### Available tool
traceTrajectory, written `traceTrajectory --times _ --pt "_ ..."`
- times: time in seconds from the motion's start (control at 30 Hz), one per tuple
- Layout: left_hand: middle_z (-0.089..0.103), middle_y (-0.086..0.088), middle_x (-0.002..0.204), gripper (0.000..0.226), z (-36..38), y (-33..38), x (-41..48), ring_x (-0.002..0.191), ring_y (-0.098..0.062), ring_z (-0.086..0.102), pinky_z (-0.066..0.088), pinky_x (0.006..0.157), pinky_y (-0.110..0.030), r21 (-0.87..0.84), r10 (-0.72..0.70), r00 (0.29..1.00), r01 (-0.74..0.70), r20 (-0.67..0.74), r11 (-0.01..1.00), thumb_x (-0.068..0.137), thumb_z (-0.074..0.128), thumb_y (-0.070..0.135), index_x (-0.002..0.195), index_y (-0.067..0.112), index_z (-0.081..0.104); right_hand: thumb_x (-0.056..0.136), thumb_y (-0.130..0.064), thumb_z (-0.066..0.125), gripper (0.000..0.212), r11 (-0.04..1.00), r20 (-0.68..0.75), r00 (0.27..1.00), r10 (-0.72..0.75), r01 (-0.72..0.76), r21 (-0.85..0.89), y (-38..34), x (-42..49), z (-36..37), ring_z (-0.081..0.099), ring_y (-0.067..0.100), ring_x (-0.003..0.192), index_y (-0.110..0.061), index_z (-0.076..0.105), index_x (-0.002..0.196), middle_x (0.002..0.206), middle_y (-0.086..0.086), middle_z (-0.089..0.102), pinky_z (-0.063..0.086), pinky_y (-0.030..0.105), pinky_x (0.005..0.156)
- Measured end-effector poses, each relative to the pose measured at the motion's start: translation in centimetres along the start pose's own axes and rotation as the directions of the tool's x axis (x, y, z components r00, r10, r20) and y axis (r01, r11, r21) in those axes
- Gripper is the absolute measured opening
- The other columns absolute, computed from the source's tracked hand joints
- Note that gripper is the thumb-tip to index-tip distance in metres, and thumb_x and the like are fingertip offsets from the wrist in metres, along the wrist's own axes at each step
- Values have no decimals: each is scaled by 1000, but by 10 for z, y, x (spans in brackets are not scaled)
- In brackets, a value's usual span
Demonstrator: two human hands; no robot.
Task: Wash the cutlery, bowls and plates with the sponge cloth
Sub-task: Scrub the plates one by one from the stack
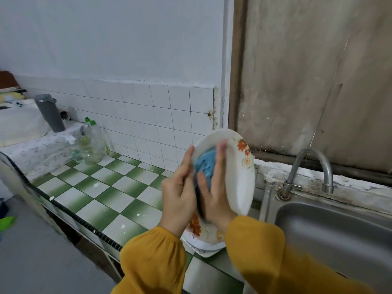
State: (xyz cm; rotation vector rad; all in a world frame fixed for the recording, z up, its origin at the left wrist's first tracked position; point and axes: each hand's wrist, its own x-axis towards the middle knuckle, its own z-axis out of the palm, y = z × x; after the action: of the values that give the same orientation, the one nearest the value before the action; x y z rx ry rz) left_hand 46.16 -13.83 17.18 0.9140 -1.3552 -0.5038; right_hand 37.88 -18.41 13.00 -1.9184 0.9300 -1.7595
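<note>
My left hand [178, 194] grips the left rim of a glossy white plate [239, 179] with orange flowers, held on edge above the green-and-white checked tile bench [110, 194], just left of the steel sink [331, 225]. Its long axis runs nearly upright, face toward me. My right hand [216, 187], fingers straight, presses the nubbly blue sponge cloth [204, 164] against it.

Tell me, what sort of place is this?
Probably a home kitchen: a steel sink with a tap beside a green-and-white tiled counter, and a flowered plate being scrubbed with a blue sponge cloth.
</note>
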Motion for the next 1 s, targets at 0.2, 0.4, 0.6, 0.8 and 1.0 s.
traceTrajectory --times 0.2,0.4,0.6,0.8,1.0 --pt "50 19 127 42 -12 7 6 104 27 49 38 86 3 -48 -15 994 10 -106 999 98 44 -5 133 18 42 90 -76 20 79 893 -77 972 220 -233 -385 66 -10 -37 -21 12 147 -38 -9 153 162 -13 -16 -10 54 119" --pt "64 40 84 44 10 -2 -13 82 19 57 44 75 -3 64 -17 1000 17 -13 998 96 46 5 132 30 44 102 -45 31 64 966 -160 953 257 -248 73 17 24 -12 -13 11 149 -43 -9 151 160 -16 -14 -1 45 123" --pt "52 19 126 41 -18 5 5 110 22 49 39 90 -1 -60 -31 990 22 -139 998 98 45 -3 132 20 44 94 -68 26 73 955 136 990 49 -7 -298 55 -20 -20 -17 17 149 -47 -16 149 161 -15 -17 -4 59 119" --pt "64 36 90 41 -5 -1 -13 80 21 56 41 74 0 55 -7 999 10 -45 998 98 47 0 133 21 45 101 -45 29 68 963 -404 894 192 -252 -100 38 49 -19 -14 21 150 -17 -4 154 163 4 -12 -1 55 120" --pt "64 26 117 41 -11 3 -10 115 5 58 49 96 -19 -14 -25 990 24 -138 1000 98 49 2 130 28 49 99 -58 25 69 977 142 975 -173 188 -99 10 -6 2 -10 22 150 -39 -17 151 159 -22 -16 -5 47 122"
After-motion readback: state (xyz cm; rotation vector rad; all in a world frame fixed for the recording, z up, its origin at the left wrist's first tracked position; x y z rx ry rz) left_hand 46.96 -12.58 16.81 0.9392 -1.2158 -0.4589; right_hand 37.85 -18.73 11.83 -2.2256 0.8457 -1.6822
